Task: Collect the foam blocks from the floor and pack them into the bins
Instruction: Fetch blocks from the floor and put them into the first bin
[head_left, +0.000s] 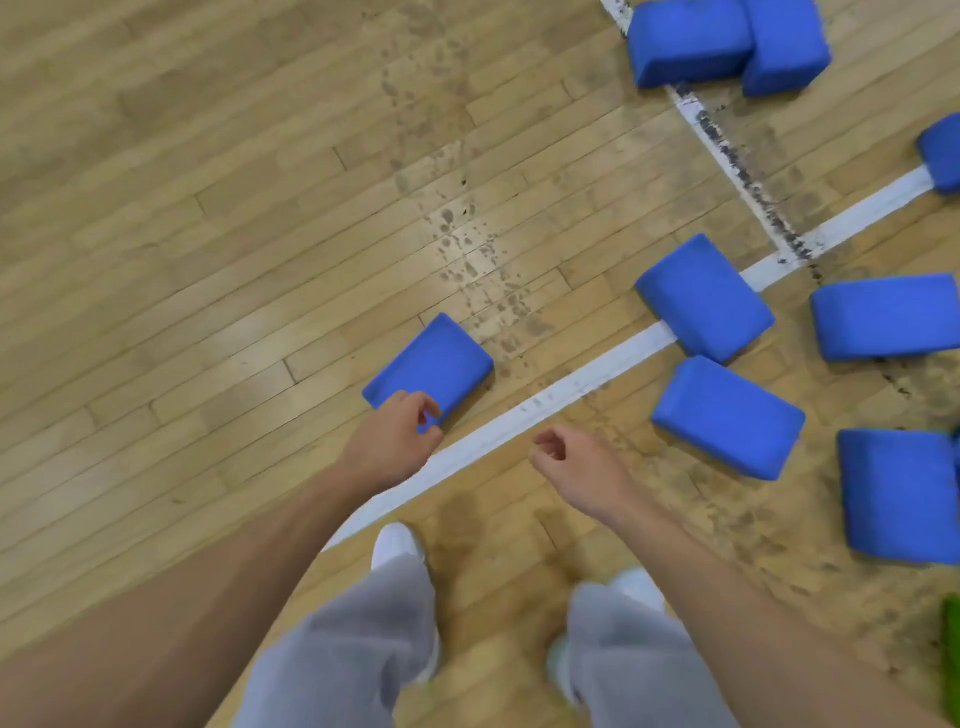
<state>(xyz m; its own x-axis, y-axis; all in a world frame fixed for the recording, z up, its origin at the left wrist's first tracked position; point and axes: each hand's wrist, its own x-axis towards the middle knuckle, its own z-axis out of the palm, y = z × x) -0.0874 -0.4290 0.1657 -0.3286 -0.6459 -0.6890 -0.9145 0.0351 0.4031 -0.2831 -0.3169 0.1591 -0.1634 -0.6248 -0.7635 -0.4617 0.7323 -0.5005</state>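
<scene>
On the wood floor (208, 234), the left hand (392, 441) curls over the nearest blue foam block (431, 364), grip unclear. Right hand (576, 467) hangs loosely curled, empty. More blocks (727, 415) lie at three o'clock.

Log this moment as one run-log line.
stage: reaching | left hand: over near corner of lone foam block, grasp unclear | right hand: empty | bins: not in view

We are wearing loose grey trousers (363, 639) and white shoes (396, 543); our forearms (691, 561) are showing bare, sleeveless.
</scene>
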